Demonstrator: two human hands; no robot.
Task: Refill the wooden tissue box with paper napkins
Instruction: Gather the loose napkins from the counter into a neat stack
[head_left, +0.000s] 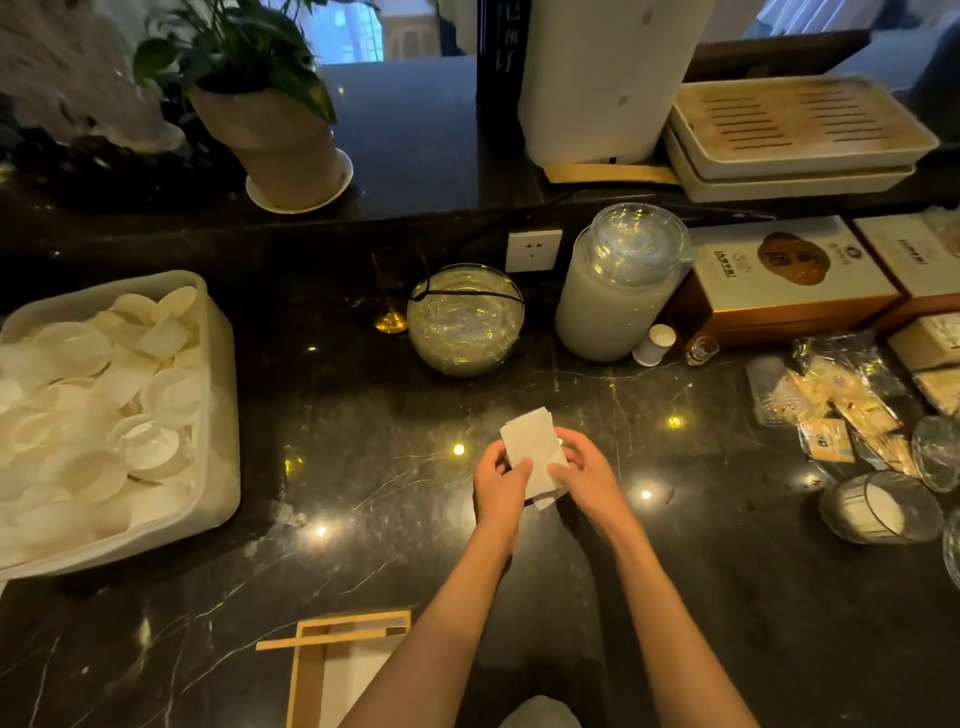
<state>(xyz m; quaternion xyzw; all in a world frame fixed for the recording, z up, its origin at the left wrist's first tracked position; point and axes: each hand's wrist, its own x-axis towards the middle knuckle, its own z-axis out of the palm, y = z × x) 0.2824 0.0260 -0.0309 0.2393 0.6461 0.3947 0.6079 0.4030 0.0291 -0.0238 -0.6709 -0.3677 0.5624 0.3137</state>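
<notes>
A small stack of white paper napkins (531, 447) is held upright over the middle of the dark marble counter. My left hand (500, 486) grips its left edge and my right hand (587, 475) grips its right edge. The wooden tissue box (311, 670) lies at the counter's front edge, below and left of my hands. It stands open on top, with white napkins showing inside. My left forearm covers its right side.
A white tub (218, 415) of small dishes stands at the left. A glass bowl (465, 319) and a lidded glass jar (618, 286) stand behind my hands. Packets (841, 400) and glass cups (880, 506) lie at the right. A plant pot (280, 140) sits on the raised ledge.
</notes>
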